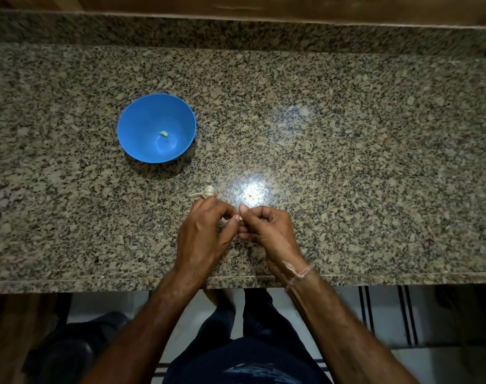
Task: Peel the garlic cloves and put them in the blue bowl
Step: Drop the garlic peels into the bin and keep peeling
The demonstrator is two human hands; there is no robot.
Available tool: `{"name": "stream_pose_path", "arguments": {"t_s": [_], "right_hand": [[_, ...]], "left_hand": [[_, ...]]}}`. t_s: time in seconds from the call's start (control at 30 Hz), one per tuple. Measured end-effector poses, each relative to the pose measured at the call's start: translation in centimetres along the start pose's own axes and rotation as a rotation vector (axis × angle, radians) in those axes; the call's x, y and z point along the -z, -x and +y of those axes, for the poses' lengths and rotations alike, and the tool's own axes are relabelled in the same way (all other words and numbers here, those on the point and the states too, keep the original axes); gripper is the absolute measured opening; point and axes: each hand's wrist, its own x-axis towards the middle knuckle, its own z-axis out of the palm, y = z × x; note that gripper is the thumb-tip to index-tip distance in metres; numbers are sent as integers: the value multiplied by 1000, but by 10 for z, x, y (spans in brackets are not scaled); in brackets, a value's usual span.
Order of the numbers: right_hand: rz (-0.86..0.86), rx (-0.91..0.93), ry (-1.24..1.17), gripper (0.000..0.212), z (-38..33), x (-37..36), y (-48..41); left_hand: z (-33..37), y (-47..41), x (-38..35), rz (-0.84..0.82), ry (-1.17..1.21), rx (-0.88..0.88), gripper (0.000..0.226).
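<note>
Blue bowl (131,120) sat well beyond fingers, up-left; left hand (201,231) nearer it. Garlic bulb (207,192) just past left knuckles. Right hand (266,225) and left both curled, pinching garlic clove (239,218) between fingertips; clove axis unclear.

I stand at a speckled granite table (347,162) where overhead light glares in a bright spot (251,191); a wood surface (236,4) runs behind it, and pale floor tiles (380,314) with dark stripes lie below
</note>
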Motion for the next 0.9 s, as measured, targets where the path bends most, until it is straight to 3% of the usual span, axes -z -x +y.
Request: {"name": "stream_pose_path", "arguments": {"t_s": [0.2, 0.37, 0.53, 0.77, 0.9], "right_hand": [[-83, -16, -99, 19, -3, 0, 4], [-144, -89, -214, 14, -4, 4, 1], [-162, -131, -278, 17, -1, 9, -1], [-83, -99, -270, 14, 2, 11, -6], [-20, -20, -151, 13, 7, 8, -10]], "left_hand": [[0, -1, -5, -48, 81, 52, 25], [6, -3, -6, -32, 264, 194, 10], [9, -10, -11, -20, 430, 373, 11], [-5, -10, -20, -21, 364, 458, 27], [-1, -4, -18, -86, 530, 446, 24]]}}
